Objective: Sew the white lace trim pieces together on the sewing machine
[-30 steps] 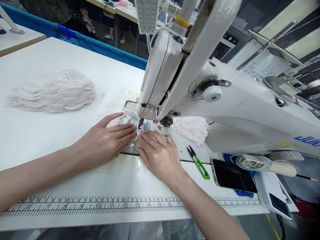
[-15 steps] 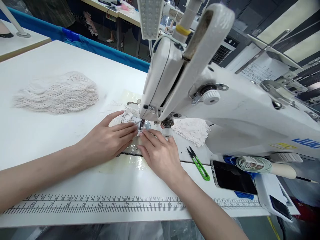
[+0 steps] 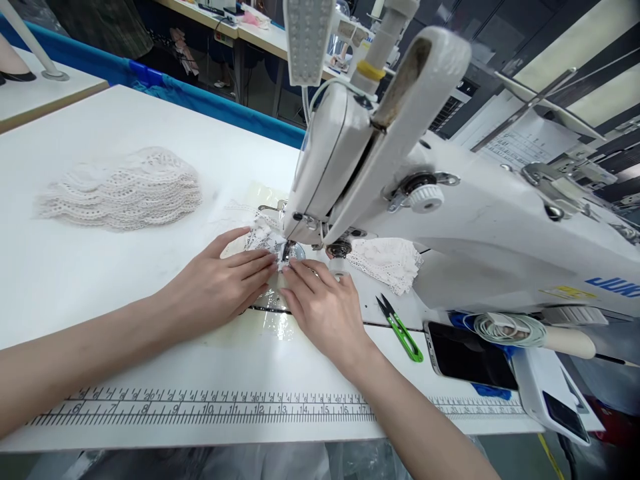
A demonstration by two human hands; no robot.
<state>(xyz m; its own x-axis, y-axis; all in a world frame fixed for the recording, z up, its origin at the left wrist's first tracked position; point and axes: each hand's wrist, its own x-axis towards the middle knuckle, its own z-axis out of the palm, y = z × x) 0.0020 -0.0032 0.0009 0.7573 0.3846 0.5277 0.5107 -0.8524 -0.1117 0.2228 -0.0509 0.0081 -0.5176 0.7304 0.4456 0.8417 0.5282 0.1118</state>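
Note:
A piece of white lace fabric (image 3: 263, 235) lies under the presser foot (image 3: 287, 251) of a white sewing machine (image 3: 450, 220). My left hand (image 3: 220, 283) rests on the fabric left of the foot, its fingers stretched out flat and the thumb spread away. Just in front and to the right, my right hand (image 3: 327, 310) lies with extended fingertips at the fabric's near edge, close to the foot. Fingers cover much of the fabric between both hands. Behind the right hand, another piece of white lace (image 3: 385, 262) sits under the machine arm.
A stack of white lace pieces (image 3: 125, 193) lies on the left of the table. Green thread snips (image 3: 405, 337), a phone (image 3: 470, 355), a coiled cord (image 3: 510, 330) and a white device (image 3: 563, 413) are to the right. A printed ruler (image 3: 210, 408) runs along the front edge.
The view has shifted slightly, so everything sits a little further right and mostly lower. Both hands keep nearly the same places on the lace fabric beside the presser foot.

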